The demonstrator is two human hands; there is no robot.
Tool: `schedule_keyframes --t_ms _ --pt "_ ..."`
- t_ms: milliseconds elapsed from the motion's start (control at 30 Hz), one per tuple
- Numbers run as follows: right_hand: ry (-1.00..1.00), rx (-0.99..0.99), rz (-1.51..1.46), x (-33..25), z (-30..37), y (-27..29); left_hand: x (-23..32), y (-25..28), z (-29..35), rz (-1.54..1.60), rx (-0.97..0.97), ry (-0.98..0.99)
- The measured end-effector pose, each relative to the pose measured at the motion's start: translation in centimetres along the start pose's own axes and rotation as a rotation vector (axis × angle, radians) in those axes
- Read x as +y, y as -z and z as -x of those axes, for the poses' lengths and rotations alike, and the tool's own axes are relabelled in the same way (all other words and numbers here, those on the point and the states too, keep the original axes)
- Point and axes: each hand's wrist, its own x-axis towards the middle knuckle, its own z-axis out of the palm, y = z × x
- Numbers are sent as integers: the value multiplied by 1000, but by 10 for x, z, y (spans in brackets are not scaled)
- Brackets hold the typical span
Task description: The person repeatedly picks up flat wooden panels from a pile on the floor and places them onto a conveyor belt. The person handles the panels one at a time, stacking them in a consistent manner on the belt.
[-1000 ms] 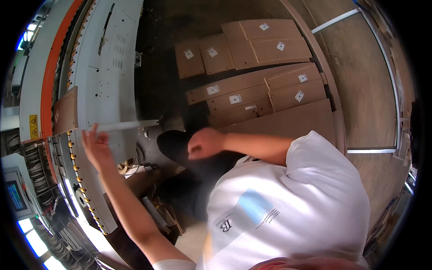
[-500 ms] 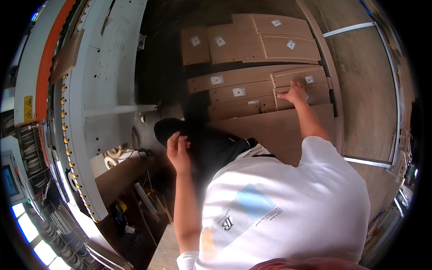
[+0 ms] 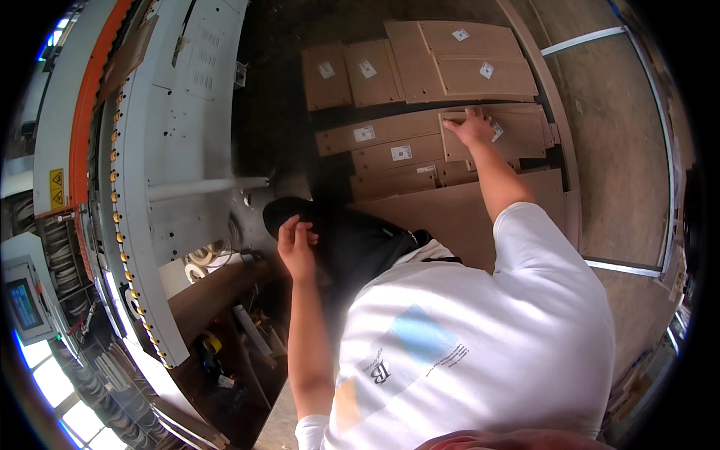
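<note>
My right hand [image 3: 471,127] reaches out over a stack of flat brown boards [image 3: 420,154] with small white labels, and its fingers close on the upper edge of one brown board [image 3: 517,135]. My left hand [image 3: 296,244] hangs in front of my body, with loosely curled fingers touching the black cloth of my leg [image 3: 352,240], and holds nothing. My white T-shirt fills the lower part of the view.
A long grey machine [image 3: 180,112] with an orange strip and a row of yellow rollers [image 3: 124,255] runs along the left. More labelled boards [image 3: 352,71] lie farther back. Tools and tape rolls [image 3: 210,345] sit low on the left. A white line [image 3: 585,37] marks the brown floor.
My left hand dropped from the machine's rollers to my black-clad leg. My right hand swung out from near my body to the board stack and took hold of a board's edge.
</note>
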Motion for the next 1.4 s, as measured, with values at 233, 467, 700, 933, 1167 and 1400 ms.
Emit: schedule_keyframes --t_ms 233,467,700,933,1167,1400 --pt "251 -123 128 -20 0 34 -3 0 8 61 24 -3" --pt "453 -169 434 52 -42 45 -5 7 9 74 18 11" --pt "509 -206 369 64 -45 42 -4 -1 1 47 24 21" --pt "641 -162 261 74 -60 41 -4 -3 1 79 34 12" --pt "787 -267 290 72 -65 64 -9 -3 1 133 11 9" --pt "827 -65 28 35 -16 128 -9 -6 7 179 -25 19"
